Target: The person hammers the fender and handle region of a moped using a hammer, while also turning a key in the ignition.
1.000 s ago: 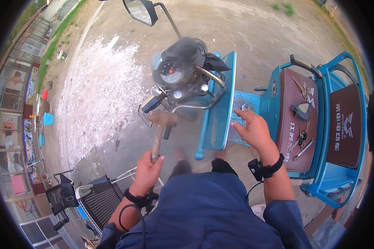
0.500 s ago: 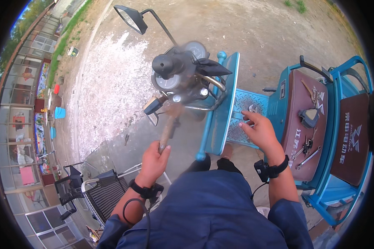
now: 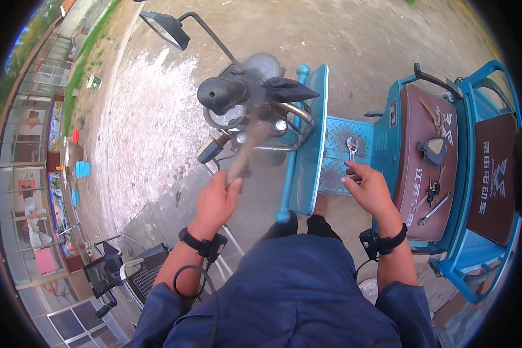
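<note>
Left hand: I see my left hand closed round the wooden handle of a hammer, gripped low on the shaft, which would give the head leverage.
Hammer: its head is blurred, up against the handlebar column of the blue electric tricycle, below the speedometer.
Right hand: my right hand rests palm down, fingers spread, on the chequer-plate footboard, holding nothing; I judge it steadies me.
Wrench: an adjustable wrench lies on the footboard just beyond my fingertips, within reach.
Seat: the brown seat serves as a tool shelf; a spanner and small tools lie there.
Mirror: the mirror sticks out on its stalk, upper left.
</note>
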`<state>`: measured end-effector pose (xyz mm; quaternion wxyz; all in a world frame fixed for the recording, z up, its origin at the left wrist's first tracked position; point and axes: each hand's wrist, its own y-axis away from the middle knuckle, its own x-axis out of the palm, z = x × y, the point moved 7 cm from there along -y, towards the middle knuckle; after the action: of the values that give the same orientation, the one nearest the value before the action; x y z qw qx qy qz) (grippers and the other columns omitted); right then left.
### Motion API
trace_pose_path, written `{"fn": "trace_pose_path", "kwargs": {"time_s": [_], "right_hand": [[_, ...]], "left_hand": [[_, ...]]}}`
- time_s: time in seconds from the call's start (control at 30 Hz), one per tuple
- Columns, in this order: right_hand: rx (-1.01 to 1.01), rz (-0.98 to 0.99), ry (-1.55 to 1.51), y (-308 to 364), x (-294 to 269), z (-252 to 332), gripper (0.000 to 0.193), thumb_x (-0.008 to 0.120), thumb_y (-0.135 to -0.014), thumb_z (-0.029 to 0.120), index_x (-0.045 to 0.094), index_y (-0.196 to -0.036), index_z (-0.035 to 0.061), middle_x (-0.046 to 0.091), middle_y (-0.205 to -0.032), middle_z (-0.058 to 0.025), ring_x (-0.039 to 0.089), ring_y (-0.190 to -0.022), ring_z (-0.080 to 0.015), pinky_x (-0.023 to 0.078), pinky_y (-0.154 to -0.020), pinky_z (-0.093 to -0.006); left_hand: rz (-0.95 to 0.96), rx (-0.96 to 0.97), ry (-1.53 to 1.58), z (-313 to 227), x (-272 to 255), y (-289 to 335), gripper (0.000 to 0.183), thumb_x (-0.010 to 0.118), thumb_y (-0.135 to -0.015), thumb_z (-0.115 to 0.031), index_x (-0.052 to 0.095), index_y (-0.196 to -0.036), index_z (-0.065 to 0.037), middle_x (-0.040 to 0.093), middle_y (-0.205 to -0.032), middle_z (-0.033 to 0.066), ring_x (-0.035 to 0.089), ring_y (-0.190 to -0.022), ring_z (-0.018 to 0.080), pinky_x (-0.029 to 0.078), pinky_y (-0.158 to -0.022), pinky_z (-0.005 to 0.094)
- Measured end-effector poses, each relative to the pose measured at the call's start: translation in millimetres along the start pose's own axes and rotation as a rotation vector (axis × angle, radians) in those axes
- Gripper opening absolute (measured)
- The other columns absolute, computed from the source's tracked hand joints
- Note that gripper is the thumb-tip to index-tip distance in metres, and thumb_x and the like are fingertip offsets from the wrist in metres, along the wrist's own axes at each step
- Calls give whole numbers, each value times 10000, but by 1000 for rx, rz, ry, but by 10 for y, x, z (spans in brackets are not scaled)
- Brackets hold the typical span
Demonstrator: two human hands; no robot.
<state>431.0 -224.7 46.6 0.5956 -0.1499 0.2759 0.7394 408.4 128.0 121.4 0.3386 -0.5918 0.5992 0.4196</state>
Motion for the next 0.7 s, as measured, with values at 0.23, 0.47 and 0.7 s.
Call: {"fn": "trace_pose_path", "kwargs": {"time_s": [0.23,0.47,0.7], "right_hand": [[47,-19,-30,133,-16,-133,452,739,-855,233,664,-1258,43,710,-1030,-179,687,-827,-293,546,-772,-376],[44,-18,-28,178,1,-177,450,737,-858,232,662,-1260,44,709,-1019,-185,685,-822,-297,545,-762,-375],[42,-16,-51,223,19,-231,445,741,-856,218,661,-1256,41,708,-1013,-186,687,-820,-300,547,-755,-374]], "left_hand": [[-9,-25,38,186,-2,95,280,610,-985,-285,608,-1049,-12,646,-800,234,640,-747,437,494,-641,469],[-18,-37,47,141,-34,154,274,604,-988,-274,609,-1058,-10,647,-803,230,631,-720,429,492,-639,461],[3,170,-56,-177,-224,-91,360,619,-971,-321,564,-1148,-12,662,-833,243,646,-767,463,500,-643,524]]}}
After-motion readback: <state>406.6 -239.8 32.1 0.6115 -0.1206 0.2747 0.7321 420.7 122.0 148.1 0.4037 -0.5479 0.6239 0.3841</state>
